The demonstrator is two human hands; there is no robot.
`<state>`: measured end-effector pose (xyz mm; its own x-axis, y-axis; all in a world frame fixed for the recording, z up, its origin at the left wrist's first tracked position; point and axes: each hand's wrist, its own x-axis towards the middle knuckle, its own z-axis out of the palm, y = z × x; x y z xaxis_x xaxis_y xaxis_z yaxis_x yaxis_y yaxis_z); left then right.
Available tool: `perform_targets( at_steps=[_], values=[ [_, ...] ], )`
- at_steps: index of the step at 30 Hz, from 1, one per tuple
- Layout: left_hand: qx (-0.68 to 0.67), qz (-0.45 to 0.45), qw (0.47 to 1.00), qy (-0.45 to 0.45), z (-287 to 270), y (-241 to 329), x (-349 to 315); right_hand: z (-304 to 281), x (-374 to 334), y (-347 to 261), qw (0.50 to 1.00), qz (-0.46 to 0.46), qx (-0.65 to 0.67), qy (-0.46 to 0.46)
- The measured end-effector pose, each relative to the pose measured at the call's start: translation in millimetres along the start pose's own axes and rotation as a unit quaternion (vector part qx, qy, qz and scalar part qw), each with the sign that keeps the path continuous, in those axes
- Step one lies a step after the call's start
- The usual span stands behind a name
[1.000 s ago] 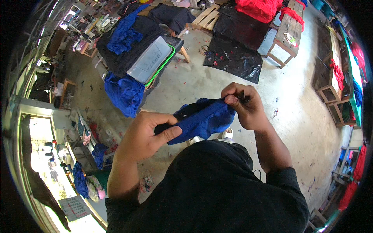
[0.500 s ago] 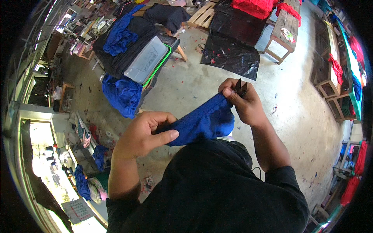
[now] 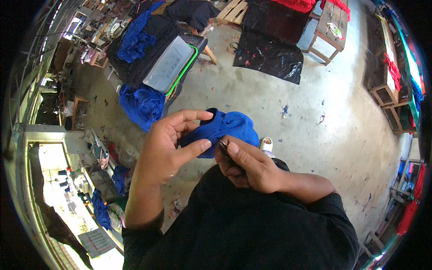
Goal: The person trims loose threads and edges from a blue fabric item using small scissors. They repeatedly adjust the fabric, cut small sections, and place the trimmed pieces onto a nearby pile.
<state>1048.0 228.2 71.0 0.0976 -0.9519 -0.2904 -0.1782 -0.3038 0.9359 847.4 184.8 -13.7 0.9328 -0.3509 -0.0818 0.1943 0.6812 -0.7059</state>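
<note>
A piece of blue fabric (image 3: 240,128), bunched and rounded, hangs in front of my chest. My left hand (image 3: 164,144) grips its left side between thumb and fingers, with an opening in the cloth showing by the fingertips. Close against the fabric's lower edge, my right hand (image 3: 254,168) is closed around small dark thread snips (image 3: 223,147), their tips pointing at the cloth. The palm and the curled fingers cover most of the snips, and I cannot tell whether the blades touch the fabric.
Ahead to the left, a translucent plastic bin (image 3: 168,65) with a green rim lies on dark cloth, beside a blue cloth heap (image 3: 141,105). A black sheet (image 3: 270,58) covers part of the floor. A wooden bench (image 3: 330,29) stands at the far right.
My right hand has moved down and left from the fabric's upper right end to its lower edge, snips now turned toward the cloth. The stretched fabric has become bunched; my left hand still holds it.
</note>
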Motion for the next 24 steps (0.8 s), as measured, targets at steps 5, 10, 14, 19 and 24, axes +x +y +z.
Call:
perform_targets(
  at_steps=[5, 10, 14, 19, 24],
  values=[
    [0.029, 0.015, 0.999, 0.015, 3, 6, -4, 0, 1, -13, 0.999, 0.026, 0.032, -0.008],
    [0.018, 0.017, 0.999, 0.029, 6, 9, -6, 0, 1, -15, 0.999, 0.027, 0.024, -0.014],
    [0.042, 0.036, 0.998, 0.028, 7, 11, -5, 2, 2, -17, 0.999, 0.036, 0.017, -0.009],
    [0.095, 0.072, 0.992, 0.041, 6, 10, -5, 3, 3, -20, 0.999, 0.05, 0.002, -0.001],
    [0.139, 0.103, 0.984, 0.033, 2, 8, -6, 0, 4, -19, 0.998, 0.06, 0.009, -0.006]
  ],
)
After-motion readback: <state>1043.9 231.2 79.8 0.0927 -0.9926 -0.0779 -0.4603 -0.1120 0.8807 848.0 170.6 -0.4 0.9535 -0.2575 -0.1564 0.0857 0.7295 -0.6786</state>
